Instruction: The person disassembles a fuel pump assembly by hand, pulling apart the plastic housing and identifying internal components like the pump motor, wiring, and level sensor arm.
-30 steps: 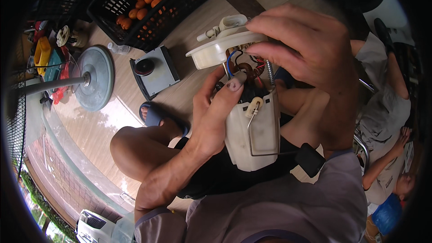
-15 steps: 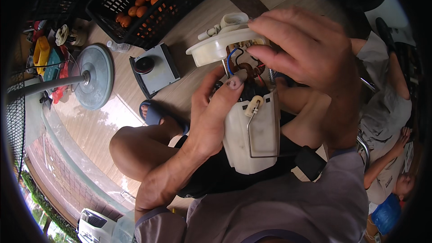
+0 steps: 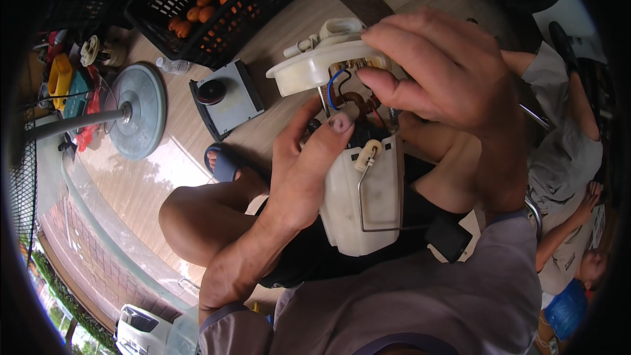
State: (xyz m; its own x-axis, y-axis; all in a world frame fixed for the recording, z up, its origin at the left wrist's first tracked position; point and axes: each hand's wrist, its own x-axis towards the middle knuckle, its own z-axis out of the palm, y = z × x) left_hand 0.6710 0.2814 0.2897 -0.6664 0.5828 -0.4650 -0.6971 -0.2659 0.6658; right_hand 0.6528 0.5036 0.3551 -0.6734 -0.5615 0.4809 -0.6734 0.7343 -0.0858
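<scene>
A fuel pump module stands upright between my knees, with a cream plastic body (image 3: 358,204) below and a round white cap (image 3: 296,76) raised above it. Metal rods, a brown corrugated hose (image 3: 355,101) and a blue wire (image 3: 332,92) span the gap. My left hand (image 3: 299,181) wraps the upper body, its thumb lying by the wires and hose. On the cap's right edge my right hand (image 3: 444,82) is closed, thumb under and fingers above. A bent wire arm (image 3: 361,200) runs down the body's front to a black float (image 3: 449,238).
A black crate (image 3: 217,33) of orange fruit stands ahead. Left of my foot lie a grey metal device (image 3: 230,105) with a round black piece on it, and a round stand base (image 3: 141,112). Another person (image 3: 568,158) sits close on my right.
The fuel pump module and both hands have shifted slightly to the left. My grip on body and cap looks the same.
</scene>
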